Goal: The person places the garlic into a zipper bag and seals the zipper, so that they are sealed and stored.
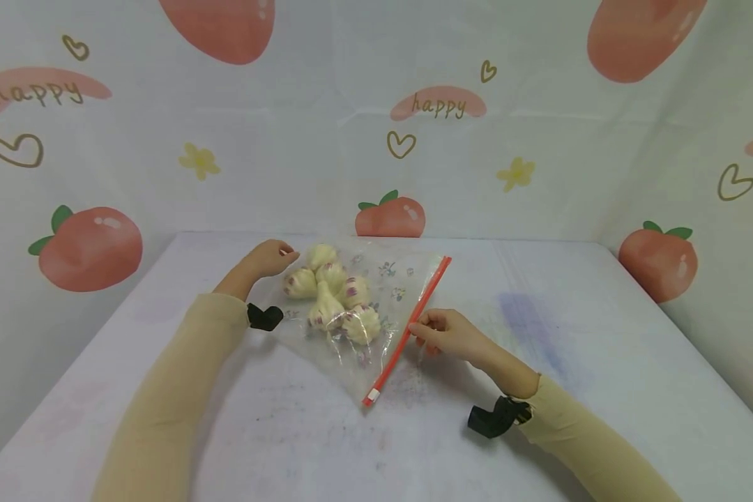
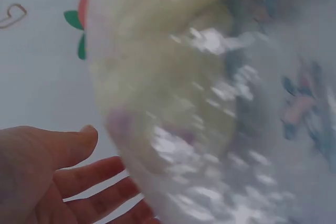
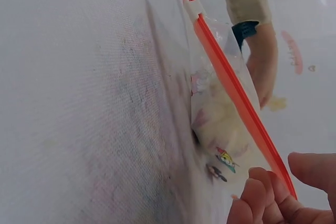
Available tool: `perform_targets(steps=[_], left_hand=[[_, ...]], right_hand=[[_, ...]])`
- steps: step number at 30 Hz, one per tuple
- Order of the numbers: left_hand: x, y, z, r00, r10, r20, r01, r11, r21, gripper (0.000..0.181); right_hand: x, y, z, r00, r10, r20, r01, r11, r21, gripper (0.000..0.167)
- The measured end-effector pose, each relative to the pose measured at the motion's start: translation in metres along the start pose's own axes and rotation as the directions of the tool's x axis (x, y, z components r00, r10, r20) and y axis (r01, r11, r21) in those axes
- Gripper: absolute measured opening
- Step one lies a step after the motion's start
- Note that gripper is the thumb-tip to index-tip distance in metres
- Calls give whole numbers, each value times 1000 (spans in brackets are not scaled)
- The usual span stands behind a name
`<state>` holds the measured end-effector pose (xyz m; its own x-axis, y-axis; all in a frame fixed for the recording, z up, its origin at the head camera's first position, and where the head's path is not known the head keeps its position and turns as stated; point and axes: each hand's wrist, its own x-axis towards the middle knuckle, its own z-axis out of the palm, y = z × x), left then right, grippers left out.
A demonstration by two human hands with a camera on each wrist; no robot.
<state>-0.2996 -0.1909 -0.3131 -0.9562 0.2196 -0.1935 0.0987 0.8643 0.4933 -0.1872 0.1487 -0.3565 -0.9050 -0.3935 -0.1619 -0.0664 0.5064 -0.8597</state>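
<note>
A clear slider zip bag [image 1: 408, 279] with printed motifs lies on the table. Several garlic bulbs [image 1: 332, 307] are inside, gathered in its left half. Along its right side runs a red zip strip [image 1: 385, 373], with a white slider [image 1: 373, 395] at the near end. My right hand [image 1: 448, 335] pinches the strip near its middle; in the right wrist view the red band passes between thumb and fingers. At the bag's far left edge is my left hand [image 1: 271, 258]. In the left wrist view its fingers [image 2: 100, 203] reach the bag's edge, thumb apart from it.
The bag rests on a white, stained table [image 1: 288, 432]. A white backdrop [image 1: 326, 167] printed with fruit, hearts and flowers stands behind it and at both sides. Black wrist mounts [image 1: 492, 418] sit on both arms.
</note>
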Motion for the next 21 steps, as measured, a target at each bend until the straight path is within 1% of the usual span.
perform_targets(steps=[3,6,9,12,14,19,21], left_hand=[[-3,-8,3,996,-21,87,25,999,-41,49],[-5,-14,6,990,-24,139,37,995,-93,48],[-6,-17,6,989,-16,145,33,993,-116,46],[-6,-20,6,988,-20,151,39,992,-121,45],[-8,-22,5,986,-21,167,44,990,-133,45],[-14,-26,5,977,-9,215,52,979,-195,48],[-17,-29,6,973,7,229,45,975,-220,47]], right_hand=[[3,2,0,1000,20,-12,-20,1000,7,29],[6,2,1,999,26,-23,-25,1000,16,29],[9,1,1,999,21,-33,-20,999,28,28],[10,0,0,999,25,-49,-24,999,33,27],[11,1,-2,998,22,-62,-20,999,29,26],[15,9,-14,994,47,-100,-45,999,23,27],[17,12,-20,992,61,-110,-58,998,25,27]])
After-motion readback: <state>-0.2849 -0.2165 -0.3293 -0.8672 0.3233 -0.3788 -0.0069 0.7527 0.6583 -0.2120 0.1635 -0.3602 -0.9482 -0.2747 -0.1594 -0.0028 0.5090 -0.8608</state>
